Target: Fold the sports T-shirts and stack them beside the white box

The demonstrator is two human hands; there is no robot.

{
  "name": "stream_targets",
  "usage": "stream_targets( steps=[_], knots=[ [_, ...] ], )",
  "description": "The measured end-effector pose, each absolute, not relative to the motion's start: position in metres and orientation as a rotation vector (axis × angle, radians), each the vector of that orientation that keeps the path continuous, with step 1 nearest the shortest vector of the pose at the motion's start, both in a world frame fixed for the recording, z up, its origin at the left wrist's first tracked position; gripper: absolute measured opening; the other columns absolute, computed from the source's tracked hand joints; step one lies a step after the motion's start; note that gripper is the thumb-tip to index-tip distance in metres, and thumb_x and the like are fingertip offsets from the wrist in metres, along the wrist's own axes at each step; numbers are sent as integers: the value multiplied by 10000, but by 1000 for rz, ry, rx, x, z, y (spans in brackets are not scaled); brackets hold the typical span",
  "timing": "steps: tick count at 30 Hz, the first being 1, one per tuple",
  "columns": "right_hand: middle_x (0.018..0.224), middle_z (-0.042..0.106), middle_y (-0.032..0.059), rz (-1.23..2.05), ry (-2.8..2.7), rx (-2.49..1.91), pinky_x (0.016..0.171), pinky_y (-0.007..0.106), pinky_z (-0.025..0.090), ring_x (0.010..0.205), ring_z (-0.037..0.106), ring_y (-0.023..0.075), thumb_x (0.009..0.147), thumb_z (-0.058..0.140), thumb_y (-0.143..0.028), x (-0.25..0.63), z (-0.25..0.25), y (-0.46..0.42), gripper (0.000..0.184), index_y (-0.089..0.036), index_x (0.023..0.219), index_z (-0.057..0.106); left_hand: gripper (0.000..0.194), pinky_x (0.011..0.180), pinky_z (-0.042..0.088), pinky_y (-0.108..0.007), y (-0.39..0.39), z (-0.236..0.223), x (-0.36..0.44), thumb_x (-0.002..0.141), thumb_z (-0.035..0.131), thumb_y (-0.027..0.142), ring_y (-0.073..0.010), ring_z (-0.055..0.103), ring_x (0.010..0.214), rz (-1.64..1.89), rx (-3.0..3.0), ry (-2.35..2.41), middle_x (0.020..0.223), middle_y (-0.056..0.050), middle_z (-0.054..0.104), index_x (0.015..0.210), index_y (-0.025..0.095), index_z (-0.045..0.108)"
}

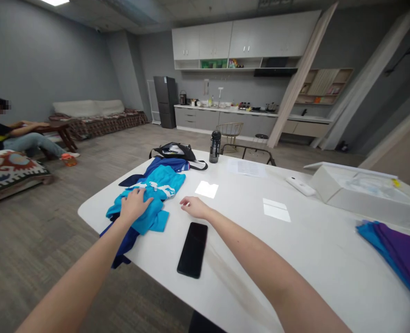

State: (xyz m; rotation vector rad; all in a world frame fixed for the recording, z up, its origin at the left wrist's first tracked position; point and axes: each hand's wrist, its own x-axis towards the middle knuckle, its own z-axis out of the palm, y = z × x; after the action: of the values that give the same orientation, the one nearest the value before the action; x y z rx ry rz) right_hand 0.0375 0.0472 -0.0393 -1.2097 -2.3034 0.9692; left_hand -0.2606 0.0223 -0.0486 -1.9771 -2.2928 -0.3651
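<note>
A crumpled bright blue garment (159,180) with white patches lies at the table's left end, over darker blue cloth that hangs past the edge. On top of it rests my left hand (135,205), palm down, with thumb and fingers apart. My right hand (194,206) is to the right of the garment, just above the tabletop. Its fingers are loosely bent and apart, with nothing visible in them. A black phone (192,249) lies face up on the near side of my right hand.
Behind the garment are a black bag (174,151) and a dark bottle (215,146). The white table (239,217) also bears papers (248,168), a white device (300,186), an open white box (357,189) and folded purple and blue cloth (399,254). A person (3,125) sits far left.
</note>
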Motion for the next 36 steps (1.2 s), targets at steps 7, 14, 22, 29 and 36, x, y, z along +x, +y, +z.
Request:
stream_targets(
  steps=[7, 14, 22, 29, 36],
  knots=[
    [1092, 737, 45, 1103, -2247, -1101, 858, 306, 532, 915, 691, 180, 915, 653, -237, 5, -44, 42, 155, -210, 1042, 737, 376, 1055, 412, -462, 6, -31, -260, 1022, 339, 412, -311, 586, 1210, -903, -1783, -2276, 1244, -131, 659, 1203, 215, 603],
    [1007, 722, 41, 1363, -1971, -1065, 745, 278, 551, 754, 694, 140, 940, 622, -248, 20, -30, 38, 161, -187, 1066, 702, 265, 878, 507, -277, 19, 48, -252, 1002, 479, 434, -135, 611, 923, -2271, -1328, -1861, 952, 23, 621, 1122, 205, 539],
    [1587, 370, 156, 854, -1785, -864, 1193, 480, 349, 1462, 364, 317, 641, 899, -539, 32, 46, 2, 1139, -238, 1572, 316, 234, 747, 480, -238, -1, 177, -149, 962, 581, 432, -132, 586, 804, -1997, -1869, -1481, 873, 19, 634, 1022, 211, 631],
    [1208, 727, 59, 1039, -1849, -721, 1046, 434, 507, 1204, 637, 293, 855, 742, -373, 59, 132, 1, 302, -240, 1125, 715, 230, 780, 482, -244, -14, 256, -53, 971, 556, 387, -151, 614, 836, -1748, -2219, -1261, 913, -7, 688, 1032, 194, 665],
    [987, 767, 24, 1165, -1430, -651, 844, 369, 604, 1012, 693, 252, 910, 649, -369, 138, 204, -29, 271, -223, 1134, 693, 431, 970, 519, -358, -37, 287, 19, 985, 531, 449, -233, 634, 1163, -1893, -2467, -1045, 1258, -87, 657, 1352, 225, 558]
  ],
)
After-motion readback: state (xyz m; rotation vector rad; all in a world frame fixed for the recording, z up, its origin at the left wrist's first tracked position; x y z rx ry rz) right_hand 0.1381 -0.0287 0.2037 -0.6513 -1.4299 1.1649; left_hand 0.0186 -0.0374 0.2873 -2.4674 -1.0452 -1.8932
